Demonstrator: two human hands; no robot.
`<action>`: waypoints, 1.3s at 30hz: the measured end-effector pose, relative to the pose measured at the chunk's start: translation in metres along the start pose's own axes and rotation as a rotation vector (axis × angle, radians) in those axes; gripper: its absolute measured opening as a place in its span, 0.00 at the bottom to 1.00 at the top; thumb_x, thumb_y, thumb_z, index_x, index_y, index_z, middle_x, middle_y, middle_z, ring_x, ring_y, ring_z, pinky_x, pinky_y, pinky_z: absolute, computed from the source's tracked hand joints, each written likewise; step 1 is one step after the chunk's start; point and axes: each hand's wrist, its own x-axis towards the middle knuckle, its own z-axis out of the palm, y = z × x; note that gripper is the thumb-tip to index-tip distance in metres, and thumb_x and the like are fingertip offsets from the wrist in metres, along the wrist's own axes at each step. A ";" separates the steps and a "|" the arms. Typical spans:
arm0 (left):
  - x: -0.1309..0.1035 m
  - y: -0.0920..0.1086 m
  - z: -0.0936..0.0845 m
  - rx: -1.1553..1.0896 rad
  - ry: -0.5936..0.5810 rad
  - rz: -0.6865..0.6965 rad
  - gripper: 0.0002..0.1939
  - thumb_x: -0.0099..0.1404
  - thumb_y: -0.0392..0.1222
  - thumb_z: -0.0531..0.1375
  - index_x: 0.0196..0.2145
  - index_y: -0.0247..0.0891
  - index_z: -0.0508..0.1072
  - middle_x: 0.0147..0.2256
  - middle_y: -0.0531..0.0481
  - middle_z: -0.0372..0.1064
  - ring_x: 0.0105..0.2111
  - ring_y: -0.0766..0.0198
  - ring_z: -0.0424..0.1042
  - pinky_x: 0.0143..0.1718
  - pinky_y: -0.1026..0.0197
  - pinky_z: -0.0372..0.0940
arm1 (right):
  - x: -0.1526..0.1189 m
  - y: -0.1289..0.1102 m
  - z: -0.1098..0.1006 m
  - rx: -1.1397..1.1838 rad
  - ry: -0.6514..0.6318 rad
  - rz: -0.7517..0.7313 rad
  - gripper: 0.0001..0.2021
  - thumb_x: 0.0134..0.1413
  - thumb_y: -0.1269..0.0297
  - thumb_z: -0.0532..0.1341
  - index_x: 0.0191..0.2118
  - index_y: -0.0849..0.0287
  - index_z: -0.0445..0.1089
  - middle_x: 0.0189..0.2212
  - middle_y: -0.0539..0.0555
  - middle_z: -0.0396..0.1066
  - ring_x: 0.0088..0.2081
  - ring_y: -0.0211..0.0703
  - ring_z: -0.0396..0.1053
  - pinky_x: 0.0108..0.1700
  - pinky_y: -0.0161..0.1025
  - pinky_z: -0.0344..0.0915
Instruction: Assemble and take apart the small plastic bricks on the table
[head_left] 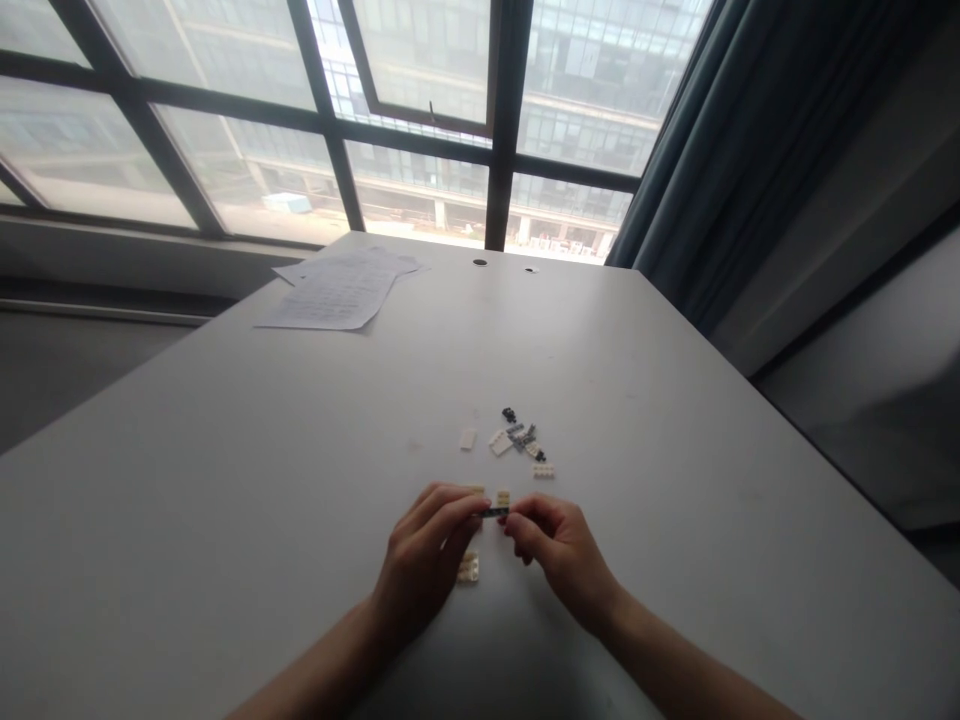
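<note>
Between my two hands is a small dark building piece (493,512), held level above the table. The fingertips of my left hand (431,545) pinch its left end. At its right end, the thumb and fingers of my right hand (553,538) are closed on it. A small yellowish piece (503,496) shows just behind the dark one. Another yellowish piece (469,568) lies beside my left hand, partly covered by it. Beyond the hands lie a white piece (468,439), a white studded brick (544,471) and a loose group of white, grey and black pieces (517,438).
The white table (225,480) stretches to the window (427,190). Printed sheets of paper (337,292) lie at its far left. Two round holes are near the far edge. A dark curtain (712,150) hangs at the right.
</note>
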 end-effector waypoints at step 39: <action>-0.002 0.004 0.005 -0.070 -0.190 0.142 0.10 0.65 0.44 0.58 0.28 0.38 0.69 0.25 0.51 0.70 0.27 0.66 0.66 0.33 0.61 0.61 | -0.005 0.003 0.007 0.065 -0.061 -0.059 0.10 0.54 0.59 0.62 0.29 0.62 0.69 0.20 0.49 0.68 0.22 0.33 0.63 0.25 0.31 0.61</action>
